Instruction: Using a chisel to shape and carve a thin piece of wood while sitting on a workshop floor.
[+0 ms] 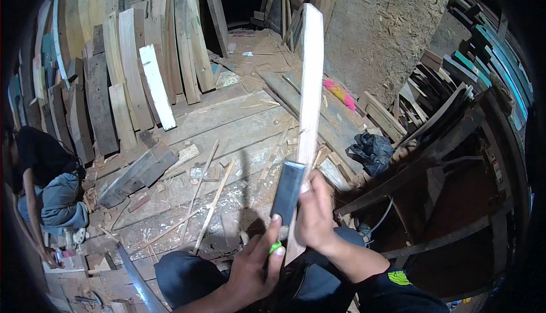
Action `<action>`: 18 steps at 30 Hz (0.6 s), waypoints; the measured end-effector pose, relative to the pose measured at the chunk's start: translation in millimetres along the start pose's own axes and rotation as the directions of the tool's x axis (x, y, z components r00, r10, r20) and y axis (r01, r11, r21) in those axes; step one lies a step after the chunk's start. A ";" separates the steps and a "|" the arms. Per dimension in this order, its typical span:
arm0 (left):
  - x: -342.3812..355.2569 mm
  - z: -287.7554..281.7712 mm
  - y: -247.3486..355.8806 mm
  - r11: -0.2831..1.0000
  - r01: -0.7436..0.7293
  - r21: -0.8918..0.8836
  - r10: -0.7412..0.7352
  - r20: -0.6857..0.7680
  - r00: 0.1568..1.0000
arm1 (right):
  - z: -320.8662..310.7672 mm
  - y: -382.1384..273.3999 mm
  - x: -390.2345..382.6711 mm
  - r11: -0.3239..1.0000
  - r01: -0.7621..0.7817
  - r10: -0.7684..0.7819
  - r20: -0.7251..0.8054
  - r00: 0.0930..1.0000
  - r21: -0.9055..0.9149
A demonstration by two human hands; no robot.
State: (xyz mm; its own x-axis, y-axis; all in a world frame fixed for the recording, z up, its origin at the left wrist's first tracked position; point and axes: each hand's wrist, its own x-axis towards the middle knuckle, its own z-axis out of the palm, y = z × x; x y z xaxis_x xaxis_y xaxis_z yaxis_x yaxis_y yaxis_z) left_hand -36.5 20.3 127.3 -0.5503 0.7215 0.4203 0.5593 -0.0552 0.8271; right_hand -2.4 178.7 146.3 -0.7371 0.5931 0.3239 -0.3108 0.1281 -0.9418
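Observation:
A long pale wooden strip (310, 80) stands tilted upright before me, its lower end between my knees. My right hand (316, 216) is closed around the strip's lower part, the thumb near the edge of a dark flat rectangular piece (288, 191). That dark piece lies along the strip's face; its exact kind I cannot make out. My left hand (255, 264) is closed, with a small bright green thing (276, 247) between thumb and fingers. Its index fingertip touches the dark piece's lower edge. Whether the green thing joins the dark piece is hidden.
Many boards (128, 74) lean at the back left. Another person (48, 171) crouches at far left, a hand near the floor. A saw blade (136, 279) lies by my left knee. Thin sticks (215, 202) litter the planks. A black plastic bag (372, 152) and dark frame (432, 182) stand right.

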 end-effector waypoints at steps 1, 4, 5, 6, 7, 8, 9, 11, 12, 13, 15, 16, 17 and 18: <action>1.7 -0.1 -0.2 1.000 0.004 -0.006 -0.004 0.001 1.000 | 3.1 -0.2 -6.9 0.997 -0.077 0.077 0.013 0.997 0.016; 10.7 -5.0 0.3 0.999 0.049 -0.011 -0.049 -0.003 0.999 | 3.2 2.1 -4.6 0.989 -0.110 0.107 0.037 0.994 0.097; 9.9 -0.3 -3.2 0.999 -0.050 -0.012 0.050 -0.060 0.997 | -2.8 0.1 -2.2 0.999 -0.043 0.045 0.071 0.996 -0.027; 7.5 -0.4 -1.6 0.999 -0.048 -0.009 0.047 -0.060 0.997 | -8.5 -1.6 2.6 0.989 0.034 -0.017 0.119 0.993 -0.145; 3.4 -1.6 1.7 1.000 0.006 0.002 -0.006 0.023 1.000 | -13.4 5.3 10.2 0.942 0.183 -0.164 0.091 0.982 -0.280; -0.1 -1.4 3.7 0.998 0.058 0.018 -0.060 0.105 0.993 | -11.7 2.8 8.0 0.944 0.182 -0.163 0.092 0.982 -0.274; -0.5 1.2 3.6 0.998 0.050 0.045 -0.054 0.080 0.995 | -7.4 -3.9 -0.7 0.985 0.040 -0.023 0.099 0.995 -0.171; 11.0 -1.4 -1.0 0.998 0.060 -0.015 -0.059 0.009 0.998 | -2.0 6.2 -17.4 0.986 -0.163 0.165 0.195 0.967 -0.028; 17.1 -4.9 -1.6 0.996 0.066 -0.064 -0.070 -0.070 0.995 | 1.6 5.7 -14.0 0.992 -0.029 0.053 0.198 0.979 -0.124; 18.3 -5.2 -0.6 0.996 0.080 -0.045 -0.082 -0.053 0.995 | -1.0 7.1 -13.0 0.994 -0.092 0.104 0.204 0.973 -0.067; 15.4 0.1 0.5 0.998 0.031 -0.052 -0.034 -0.056 0.998 | -4.1 7.8 -11.2 0.985 -0.174 0.169 0.186 0.968 0.010; 13.0 2.3 0.5 0.998 -0.018 -0.063 0.015 -0.061 0.998 | -5.7 2.4 -6.3 0.991 -0.133 0.135 0.141 0.981 -0.023; 7.9 2.3 3.0 1.000 0.008 0.020 -0.008 0.000 1.000 | -7.0 0.1 -4.1 0.996 -0.080 0.084 0.124 0.989 -0.043; 8.1 3.8 4.1 1.000 0.007 0.018 -0.007 -0.002 1.000 | -9.6 -3.5 -4.8 0.997 -0.028 0.035 0.098 0.995 -0.073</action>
State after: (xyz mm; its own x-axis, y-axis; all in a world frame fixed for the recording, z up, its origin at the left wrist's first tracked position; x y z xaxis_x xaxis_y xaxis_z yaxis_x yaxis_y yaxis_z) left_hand -36.3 28.6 132.7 -0.5553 0.7203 0.4157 0.5665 -0.0384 0.8232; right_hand 8.1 183.0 147.2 -0.8029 0.5163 0.2978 -0.2454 0.1690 -0.9546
